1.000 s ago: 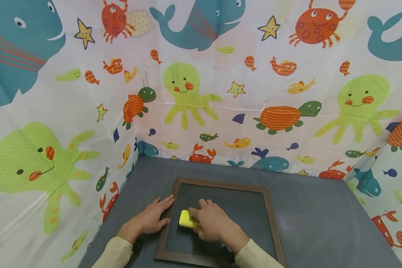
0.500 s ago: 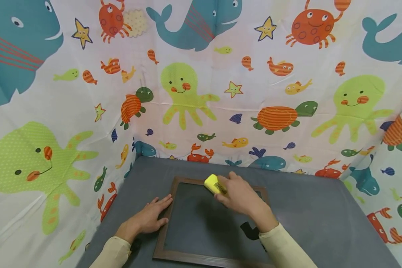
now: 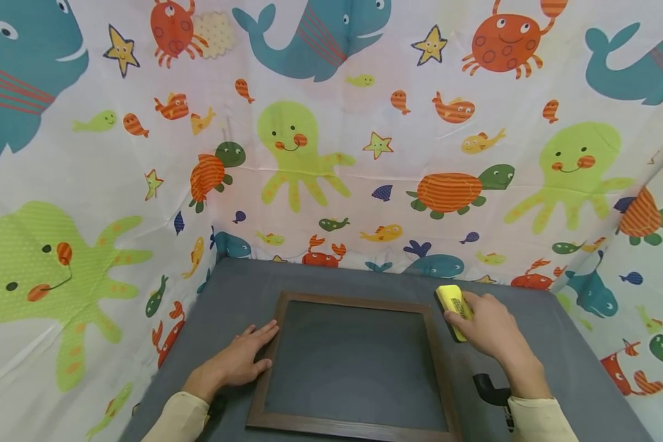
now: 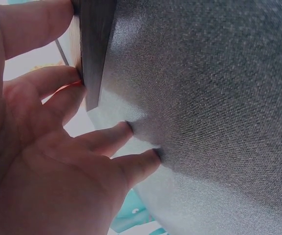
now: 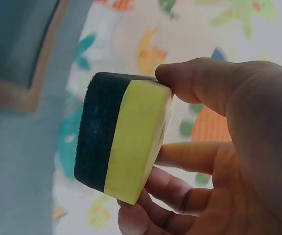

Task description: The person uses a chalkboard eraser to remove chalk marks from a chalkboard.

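A wood-framed chalkboard lies flat on the dark grey table, its surface dark and bare of marks. My left hand rests at its left edge, fingers spread; in the left wrist view the thumb and nearer fingertips touch the frame while two other fingertips press the cloth. Beyond the board's right side, my right hand grips a yellow eraser with a dark felt underside. Seen from the right wrist, thumb and fingers pinch the eraser by its ends, and it appears lifted off the table.
The grey table extends right of the board. A white curtain printed with sea animals stands behind and along both sides. A black strap hangs at the right wrist.
My right hand has carried the eraser from the board's left part up across its top and off past the right edge. The left hand has stayed at the frame.
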`<action>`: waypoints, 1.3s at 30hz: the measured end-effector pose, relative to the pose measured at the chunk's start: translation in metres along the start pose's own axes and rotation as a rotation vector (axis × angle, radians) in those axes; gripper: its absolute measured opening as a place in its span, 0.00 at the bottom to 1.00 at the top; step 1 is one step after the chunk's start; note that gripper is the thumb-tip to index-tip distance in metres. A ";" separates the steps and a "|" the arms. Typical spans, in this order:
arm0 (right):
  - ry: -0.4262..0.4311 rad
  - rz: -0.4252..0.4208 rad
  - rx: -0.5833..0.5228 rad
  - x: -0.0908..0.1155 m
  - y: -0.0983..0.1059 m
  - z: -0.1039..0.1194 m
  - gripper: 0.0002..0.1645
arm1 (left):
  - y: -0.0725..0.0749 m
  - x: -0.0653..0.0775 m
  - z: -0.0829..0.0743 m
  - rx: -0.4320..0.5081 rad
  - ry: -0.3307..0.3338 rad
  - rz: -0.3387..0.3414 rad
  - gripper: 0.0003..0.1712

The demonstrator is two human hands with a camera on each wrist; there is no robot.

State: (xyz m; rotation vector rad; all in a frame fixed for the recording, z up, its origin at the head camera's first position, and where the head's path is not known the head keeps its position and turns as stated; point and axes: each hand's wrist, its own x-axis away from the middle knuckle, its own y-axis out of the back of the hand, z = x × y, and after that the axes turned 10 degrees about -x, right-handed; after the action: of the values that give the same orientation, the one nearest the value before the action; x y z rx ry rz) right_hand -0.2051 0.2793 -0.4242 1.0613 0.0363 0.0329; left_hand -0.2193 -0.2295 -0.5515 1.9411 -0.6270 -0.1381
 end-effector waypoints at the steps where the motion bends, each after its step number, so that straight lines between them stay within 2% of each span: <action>1: -0.022 0.003 -0.002 0.002 0.000 -0.008 0.43 | 0.000 0.000 0.001 -0.002 0.002 -0.001 0.44; 5: -0.125 0.030 -0.005 0.008 -0.005 -0.031 0.46 | -0.001 0.001 0.004 -0.007 0.016 -0.004 0.44; 10: -0.236 0.081 0.001 0.015 -0.024 -0.058 0.51 | -0.004 0.003 0.005 0.010 0.023 -0.009 0.44; 15: -0.309 0.128 -0.016 0.021 -0.043 -0.080 0.52 | -0.005 0.004 0.004 0.015 0.024 -0.017 0.44; 26: -0.342 0.160 -0.027 0.026 -0.078 -0.090 0.54 | -0.005 0.004 0.004 0.004 0.030 -0.015 0.44; 39: -0.324 0.156 0.000 0.027 -0.080 -0.083 0.54 | -0.003 0.007 0.005 -0.005 0.037 -0.008 0.44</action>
State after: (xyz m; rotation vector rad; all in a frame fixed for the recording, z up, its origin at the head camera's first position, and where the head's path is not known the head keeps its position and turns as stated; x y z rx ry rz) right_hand -0.1812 0.3140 -0.5351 1.0573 -0.3393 0.0014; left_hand -0.2140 -0.2363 -0.5548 1.9375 -0.5935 -0.1086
